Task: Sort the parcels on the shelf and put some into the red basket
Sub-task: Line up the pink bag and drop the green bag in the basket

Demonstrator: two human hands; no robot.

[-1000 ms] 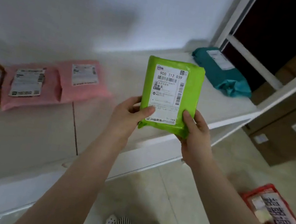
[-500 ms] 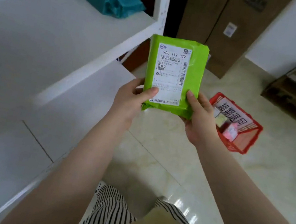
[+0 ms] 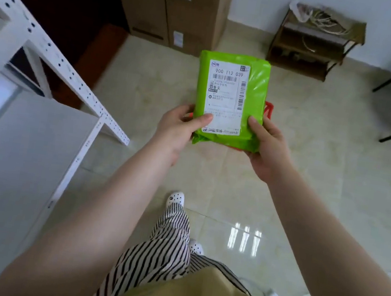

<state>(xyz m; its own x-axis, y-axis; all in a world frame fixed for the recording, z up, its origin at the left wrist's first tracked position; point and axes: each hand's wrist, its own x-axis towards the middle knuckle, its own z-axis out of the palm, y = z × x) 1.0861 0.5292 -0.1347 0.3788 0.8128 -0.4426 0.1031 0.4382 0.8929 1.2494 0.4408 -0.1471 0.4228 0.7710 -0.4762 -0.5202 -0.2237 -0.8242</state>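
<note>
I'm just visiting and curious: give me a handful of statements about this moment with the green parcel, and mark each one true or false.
1. Both hands hold the green parcel. True: the left hand and the right hand grip its lower corners.
2. The parcel's label faces away from the camera. False: the white label with barcodes faces the camera.
3. The parcel lies on the white shelf. False: it is held in the air above the floor, to the right of the shelf.
4. Only a sliver of the red basket shows behind the parcel. True.
5. Brown cardboard boxes stand against the far wall. True.
</note>
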